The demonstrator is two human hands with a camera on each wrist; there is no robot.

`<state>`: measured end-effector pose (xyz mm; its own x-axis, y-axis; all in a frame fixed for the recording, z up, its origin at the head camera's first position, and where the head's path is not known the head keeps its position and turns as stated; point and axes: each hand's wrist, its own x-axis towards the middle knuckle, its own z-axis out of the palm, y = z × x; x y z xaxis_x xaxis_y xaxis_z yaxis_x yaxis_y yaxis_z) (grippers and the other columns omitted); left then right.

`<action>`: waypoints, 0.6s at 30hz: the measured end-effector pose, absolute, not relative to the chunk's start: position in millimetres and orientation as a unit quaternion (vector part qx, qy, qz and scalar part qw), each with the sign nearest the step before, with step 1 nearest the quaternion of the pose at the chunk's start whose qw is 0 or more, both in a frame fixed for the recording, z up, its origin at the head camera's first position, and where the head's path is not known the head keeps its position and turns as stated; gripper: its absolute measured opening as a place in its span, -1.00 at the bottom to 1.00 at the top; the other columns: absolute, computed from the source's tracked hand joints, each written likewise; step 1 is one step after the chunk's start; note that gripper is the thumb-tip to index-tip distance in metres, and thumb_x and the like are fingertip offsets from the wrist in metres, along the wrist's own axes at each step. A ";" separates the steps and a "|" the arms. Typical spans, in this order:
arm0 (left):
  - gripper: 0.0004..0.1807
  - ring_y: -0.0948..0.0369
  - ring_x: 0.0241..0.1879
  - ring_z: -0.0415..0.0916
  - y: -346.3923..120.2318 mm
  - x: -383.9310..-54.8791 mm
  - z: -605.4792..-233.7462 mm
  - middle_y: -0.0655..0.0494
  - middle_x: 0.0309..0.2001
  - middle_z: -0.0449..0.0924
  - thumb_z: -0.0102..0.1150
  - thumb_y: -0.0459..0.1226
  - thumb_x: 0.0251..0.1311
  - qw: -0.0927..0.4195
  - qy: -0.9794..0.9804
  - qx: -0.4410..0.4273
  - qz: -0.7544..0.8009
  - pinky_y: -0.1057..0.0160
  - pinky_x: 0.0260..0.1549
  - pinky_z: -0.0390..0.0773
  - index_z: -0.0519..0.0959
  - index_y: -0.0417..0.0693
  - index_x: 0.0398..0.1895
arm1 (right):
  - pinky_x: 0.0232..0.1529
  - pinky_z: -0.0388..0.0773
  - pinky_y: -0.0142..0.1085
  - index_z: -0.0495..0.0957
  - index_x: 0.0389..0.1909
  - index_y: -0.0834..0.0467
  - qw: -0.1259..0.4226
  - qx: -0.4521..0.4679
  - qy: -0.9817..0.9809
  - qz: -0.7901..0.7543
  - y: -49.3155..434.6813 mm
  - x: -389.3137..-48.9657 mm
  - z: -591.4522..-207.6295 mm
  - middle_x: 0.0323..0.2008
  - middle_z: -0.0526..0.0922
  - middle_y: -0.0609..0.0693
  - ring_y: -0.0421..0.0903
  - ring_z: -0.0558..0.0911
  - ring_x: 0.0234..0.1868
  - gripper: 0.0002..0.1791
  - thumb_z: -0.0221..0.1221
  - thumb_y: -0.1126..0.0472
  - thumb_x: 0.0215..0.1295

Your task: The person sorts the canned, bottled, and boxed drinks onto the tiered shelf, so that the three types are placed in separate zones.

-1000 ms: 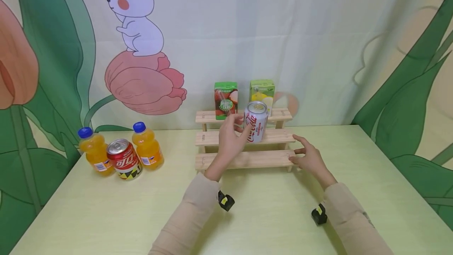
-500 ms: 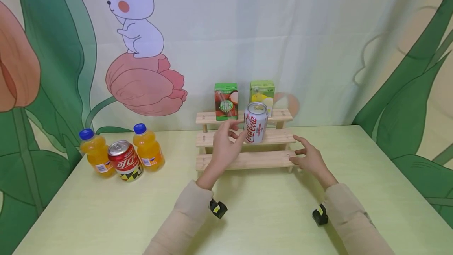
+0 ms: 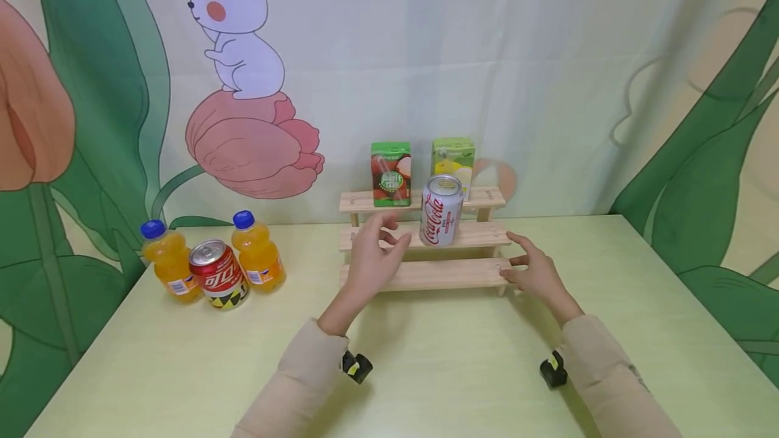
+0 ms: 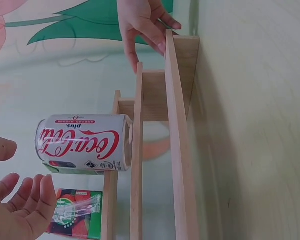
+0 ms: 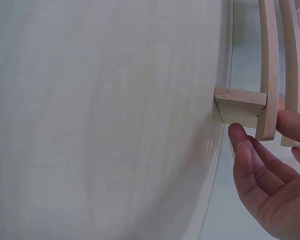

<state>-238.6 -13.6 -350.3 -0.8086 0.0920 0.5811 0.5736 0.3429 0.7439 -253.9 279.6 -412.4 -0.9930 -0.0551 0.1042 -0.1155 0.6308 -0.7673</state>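
Observation:
A silver-white Coca-Cola can [image 3: 441, 211] stands upright on the middle tier of a three-step wooden display stand [image 3: 438, 274]. Just left of it, my left hand [image 3: 376, 255] has its fingers loosely bent and holds nothing; the left wrist view shows a gap between those fingertips and the can [image 4: 85, 143]. My right hand [image 3: 535, 274] is at the stand's right end. Its thumb and fingers grip the end of the lowest plank [image 5: 268, 120], seen in the right wrist view. Two juice boxes stand on the top tier: a red-and-green one [image 3: 391, 178] and a yellow-green one [image 3: 455, 154], partly hidden by the can.
To the left on the pale table [image 3: 438, 370] stand two orange drink bottles [image 3: 172, 265] with blue caps, and a red can [image 3: 218, 276] between them. Behind the stand hangs a printed curtain [image 3: 548, 86] with a rabbit and flowers.
My left hand has let go of the Coca-Cola can and moved left and slightly down, away from it. The can stays on the middle tier. My right hand has kept its place.

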 end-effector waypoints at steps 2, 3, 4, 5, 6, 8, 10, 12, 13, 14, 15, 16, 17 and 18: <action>-0.66 0.08 -0.42 0.49 -16.8 -237.4 -350.0 -0.12 -0.30 0.46 0.22 -0.41 0.05 0.227 -0.790 -0.214 -0.528 0.33 -0.54 0.52 0.44 -0.30 -0.08 | -0.51 0.57 -0.26 0.05 0.36 0.18 0.039 0.049 -0.903 0.426 280.2 -254.0 -412.3 -0.12 0.49 0.46 0.04 0.64 -0.43 -0.20 0.20 0.39 0.10; -0.66 0.09 -0.43 0.49 -18.4 -237.0 -350.3 -0.12 -0.30 0.46 0.22 -0.41 0.04 0.227 -0.792 -0.214 -0.525 0.34 -0.55 0.52 0.44 -0.29 -0.09 | -0.51 0.57 -0.26 0.05 0.36 0.18 0.039 0.050 -0.903 0.425 280.3 -254.0 -412.2 -0.12 0.49 0.46 0.04 0.64 -0.43 -0.20 0.20 0.39 0.10; -0.66 0.09 -0.43 0.49 -19.9 -236.6 -350.5 -0.13 -0.30 0.46 0.22 -0.41 0.04 0.225 -0.793 -0.214 -0.523 0.33 -0.55 0.52 0.44 -0.29 -0.09 | -0.51 0.57 -0.26 0.05 0.36 0.19 0.040 0.051 -0.903 0.425 280.3 -253.9 -412.0 -0.12 0.49 0.47 0.05 0.64 -0.43 -0.20 0.20 0.39 0.10; -0.66 0.10 -0.42 0.49 -21.3 -235.9 -350.3 -0.14 -0.30 0.46 0.22 -0.41 0.04 0.223 -0.796 -0.214 -0.521 0.34 -0.56 0.52 0.44 -0.29 -0.09 | -0.51 0.57 -0.26 0.05 0.35 0.19 0.040 0.051 -0.903 0.424 280.4 -253.8 -411.9 -0.12 0.49 0.47 0.05 0.64 -0.42 -0.20 0.20 0.39 0.10; -0.66 0.10 -0.42 0.49 -22.5 -235.0 -350.2 -0.14 -0.29 0.46 0.22 -0.40 0.05 0.220 -0.798 -0.214 -0.519 0.34 -0.55 0.52 0.43 -0.29 -0.09 | -0.51 0.57 -0.26 0.05 0.35 0.19 0.041 0.051 -0.904 0.423 280.6 -253.7 -411.7 -0.12 0.49 0.47 0.06 0.64 -0.42 -0.20 0.20 0.39 0.10; -0.66 0.10 -0.41 0.48 -24.9 -233.5 -350.0 -0.16 -0.27 0.46 0.22 -0.40 0.05 0.214 -0.801 -0.212 -0.517 0.33 -0.54 0.52 0.43 -0.28 -0.08 | -0.51 0.57 -0.26 0.05 0.35 0.19 0.041 0.051 -0.904 0.423 280.8 -253.4 -411.4 -0.12 0.49 0.47 0.07 0.64 -0.41 -0.20 0.20 0.39 0.10; -0.65 0.10 -0.40 0.48 -27.4 -232.1 -350.2 -0.17 -0.27 0.46 0.22 -0.39 0.06 0.210 -0.804 -0.211 -0.515 0.32 -0.52 0.53 0.43 -0.27 -0.07 | -0.52 0.56 -0.26 0.05 0.35 0.20 0.040 0.052 -0.904 0.422 281.0 -253.0 -411.2 -0.12 0.49 0.47 0.08 0.64 -0.40 -0.20 0.20 0.40 0.10; -0.65 0.10 -0.39 0.48 -30.1 -230.9 -350.3 -0.18 -0.26 0.46 0.22 -0.39 0.05 0.209 -0.806 -0.210 -0.513 0.30 -0.52 0.54 0.43 -0.27 -0.06 | -0.53 0.56 -0.26 0.05 0.35 0.20 0.040 0.053 -0.904 0.423 281.0 -252.7 -411.1 -0.13 0.49 0.47 0.09 0.64 -0.39 -0.20 0.19 0.40 0.10; -0.64 0.10 -0.39 0.48 -31.4 -230.6 -350.6 -0.18 -0.26 0.47 0.22 -0.39 0.05 0.210 -0.806 -0.210 -0.512 0.28 -0.51 0.54 0.43 -0.27 -0.06 | -0.53 0.56 -0.26 0.05 0.35 0.21 0.039 0.055 -0.903 0.424 280.8 -252.5 -411.1 -0.13 0.49 0.47 0.09 0.64 -0.39 -0.20 0.19 0.40 0.10; -0.64 0.09 -0.39 0.48 -32.8 -230.1 -350.8 -0.18 -0.27 0.47 0.23 -0.39 0.05 0.211 -0.806 -0.212 -0.512 0.26 -0.51 0.55 0.43 -0.27 -0.07 | -0.53 0.55 -0.27 0.05 0.35 0.21 0.038 0.056 -0.903 0.424 280.6 -252.4 -411.1 -0.13 0.49 0.47 0.09 0.64 -0.39 -0.21 0.19 0.40 0.10; -0.64 0.09 -0.39 0.48 -34.2 -229.6 -351.1 -0.17 -0.27 0.47 0.23 -0.40 0.04 0.212 -0.806 -0.213 -0.510 0.23 -0.51 0.55 0.43 -0.28 -0.07 | -0.54 0.55 -0.27 0.04 0.35 0.21 0.037 0.056 -0.903 0.425 280.4 -252.3 -411.2 -0.13 0.49 0.47 0.08 0.64 -0.39 -0.21 0.19 0.40 0.10; -0.64 0.08 -0.39 0.49 -35.6 -229.1 -351.3 -0.16 -0.27 0.47 0.23 -0.40 0.04 0.212 -0.805 -0.215 -0.510 0.21 -0.50 0.56 0.43 -0.29 -0.07 | -0.54 0.55 -0.27 0.05 0.35 0.21 0.037 0.055 -0.903 0.425 280.1 -252.3 -410.8 -0.14 0.49 0.47 0.08 0.64 -0.39 -0.21 0.19 0.40 0.10; -0.64 0.08 -0.39 0.49 -36.9 -228.5 -351.5 -0.15 -0.28 0.47 0.23 -0.41 0.03 0.213 -0.804 -0.217 -0.510 0.18 -0.50 0.56 0.43 -0.30 -0.07 | -0.54 0.55 -0.27 0.05 0.35 0.21 0.037 0.054 -0.903 0.424 280.0 -252.3 -410.5 -0.14 0.49 0.47 0.07 0.64 -0.40 -0.21 0.19 0.40 0.10; -0.64 0.08 -0.39 0.49 -38.1 -228.0 -351.7 -0.14 -0.28 0.47 0.24 -0.41 0.03 0.213 -0.804 -0.220 -0.509 0.16 -0.50 0.56 0.43 -0.30 -0.08 | -0.54 0.55 -0.27 0.04 0.35 0.21 0.036 0.054 -0.904 0.424 279.7 -252.2 -410.3 -0.14 0.49 0.47 0.06 0.64 -0.41 -0.21 0.19 0.40 0.10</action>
<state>-228.0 -38.1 -351.7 -0.8127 0.1364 0.5665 0.5704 0.3852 0.7255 -252.2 279.7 -410.3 -0.9916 -0.0662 0.1107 -0.1275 0.6355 -0.7615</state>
